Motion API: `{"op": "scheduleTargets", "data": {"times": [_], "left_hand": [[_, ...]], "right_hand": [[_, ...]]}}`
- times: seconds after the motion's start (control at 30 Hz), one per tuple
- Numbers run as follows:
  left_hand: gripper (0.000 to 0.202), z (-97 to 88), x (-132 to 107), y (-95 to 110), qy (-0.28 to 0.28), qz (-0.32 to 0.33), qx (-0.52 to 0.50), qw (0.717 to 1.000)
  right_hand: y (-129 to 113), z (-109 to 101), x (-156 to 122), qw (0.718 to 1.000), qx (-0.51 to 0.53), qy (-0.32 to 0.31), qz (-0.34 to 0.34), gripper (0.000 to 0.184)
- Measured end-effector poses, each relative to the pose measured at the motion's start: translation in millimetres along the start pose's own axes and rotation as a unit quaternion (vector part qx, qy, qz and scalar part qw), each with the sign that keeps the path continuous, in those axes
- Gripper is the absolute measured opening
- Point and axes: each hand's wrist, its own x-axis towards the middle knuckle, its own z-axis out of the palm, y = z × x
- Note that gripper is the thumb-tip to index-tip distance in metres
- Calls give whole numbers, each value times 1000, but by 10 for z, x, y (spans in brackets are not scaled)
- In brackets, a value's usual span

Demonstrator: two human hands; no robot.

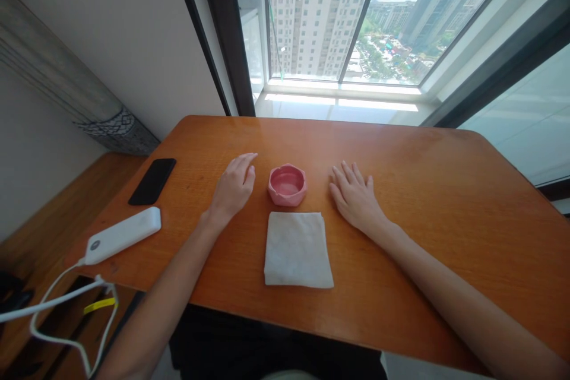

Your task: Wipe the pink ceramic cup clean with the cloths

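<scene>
A small pink bowl (287, 184) sits on the orange wooden table (445, 208) between my two hands. My left hand (234, 188) lies flat just left of the bowl, fingers stretched out, holding nothing. My right hand (355, 195) rests palm down to the right of the bowl, fingers spread, not touching it. A folded white cloth (297, 248) lies flat in front of the bowl, nearer to me, and neither hand touches it.
A black phone (152, 180) lies at the table's left side. A white power bank (122, 235) with a white cable (66, 303) sits near the front left corner. A large window (356, 24) stands behind the table.
</scene>
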Motion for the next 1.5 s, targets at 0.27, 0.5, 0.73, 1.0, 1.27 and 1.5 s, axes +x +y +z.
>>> {"op": "scheduleTargets", "data": {"times": [0.27, 0.5, 0.73, 1.0, 1.27, 1.5], "left_hand": [[47, 565, 305, -428, -48, -9, 106, 993], [49, 549, 226, -513, -57, 2, 116, 992], [48, 552, 231, -510, -58, 3, 104, 993], [48, 553, 232, -519, -60, -2, 91, 994], [49, 551, 239, -518, -68, -7, 91, 993], [48, 548, 236, -513, -63, -1, 88, 994]], "right_hand": [[100, 188, 144, 999, -51, 2, 8, 59], [88, 150, 134, 1000, -29, 6, 11, 60], [104, 153, 129, 1000, -14, 17, 3, 58], [118, 173, 138, 1000, -12, 20, 1, 58], [119, 177, 139, 1000, -2, 26, 0, 57], [116, 168, 142, 1000, -4, 21, 5, 57]]}}
